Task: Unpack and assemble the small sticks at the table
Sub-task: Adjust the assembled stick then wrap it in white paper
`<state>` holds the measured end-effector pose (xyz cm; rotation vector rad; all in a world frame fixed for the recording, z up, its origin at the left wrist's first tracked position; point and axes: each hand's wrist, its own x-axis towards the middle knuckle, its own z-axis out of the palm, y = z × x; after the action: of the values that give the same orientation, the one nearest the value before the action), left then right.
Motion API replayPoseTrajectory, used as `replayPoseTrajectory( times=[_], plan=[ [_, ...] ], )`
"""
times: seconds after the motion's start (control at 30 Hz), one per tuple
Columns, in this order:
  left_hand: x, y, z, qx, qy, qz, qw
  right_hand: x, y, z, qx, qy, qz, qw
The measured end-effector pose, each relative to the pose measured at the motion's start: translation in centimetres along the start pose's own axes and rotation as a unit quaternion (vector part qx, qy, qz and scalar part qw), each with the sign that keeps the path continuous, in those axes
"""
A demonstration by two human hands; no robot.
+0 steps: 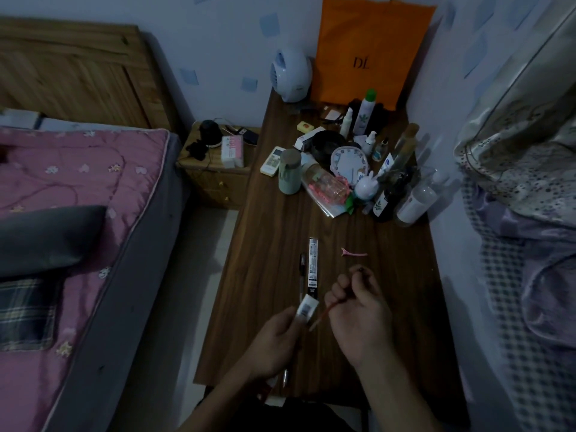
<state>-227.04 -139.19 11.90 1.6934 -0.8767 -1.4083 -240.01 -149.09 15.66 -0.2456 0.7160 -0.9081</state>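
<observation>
My left hand [274, 344] grips a small white packet with a barcode label [307, 308] just above the near part of the wooden table [268, 244]. My right hand [358, 307] is closed around a thin red stick [322, 314]; its lower end points down-left toward the packet and its dark tip [360, 269] shows above my fingers. On the table beyond my hands lie a long black-and-white package [312, 263] and a dark pen [302, 269] side by side. Another pen-like piece [285, 377] lies below my left wrist.
A pink hair clip [353, 253] lies right of the package. Bottles, a mint cup [290, 171], a remote, a white rabbit figure and an orange bag [371, 48] crowd the far half. A bed [78, 198] lies left, a nightstand [218, 163] beside it, and fabric hangs right.
</observation>
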Motion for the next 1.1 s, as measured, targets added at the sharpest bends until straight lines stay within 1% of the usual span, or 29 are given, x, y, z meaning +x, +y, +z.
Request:
replayPoseTrajectory(
  times=[0.07, 0.13, 0.33, 0.47, 0.57, 0.73, 0.97, 1.1],
  plan=[
    [-0.9, 1.3, 0.5, 0.017, -0.018, 0.012, 1.0, -0.4, -0.7, 0.5, 0.002, -0.007, -0.024, 1.0],
    [-1.7, 2.3, 0.8, 0.002, -0.032, 0.019, 0.999, -0.7, -1.3, 1.0, -0.006, -0.012, -0.051, 0.999],
    [-3.3, 4.1, 1.8, -0.042, -0.032, 0.031, 0.998, -2.1, -2.7, 1.6, -0.023, -0.008, -0.127, 0.992],
    [-4.0, 4.7, 1.8, -0.103, -0.046, 0.03, 0.993, -2.9, -3.5, 1.4, -0.09, 0.002, -0.193, 0.977],
    [-4.0, 4.9, 2.0, -0.128, -0.017, 0.007, 0.992, -3.9, -3.9, 1.1, -0.14, 0.003, -0.229, 0.963],
    [-4.0, 5.4, 1.6, -0.106, 0.038, 0.005, 0.994, -5.6, -3.6, 0.6, -0.195, 0.002, -0.216, 0.957],
    [-4.7, 6.2, 1.7, -0.058, 0.056, 0.066, 0.995, -6.7, -3.5, 0.5, -0.248, -0.01, -0.213, 0.945],
    [-4.9, 6.1, 1.5, -0.046, 0.077, 0.082, 0.993, -7.1, -3.7, 0.0, -0.241, 0.003, -0.192, 0.951]
  ],
)
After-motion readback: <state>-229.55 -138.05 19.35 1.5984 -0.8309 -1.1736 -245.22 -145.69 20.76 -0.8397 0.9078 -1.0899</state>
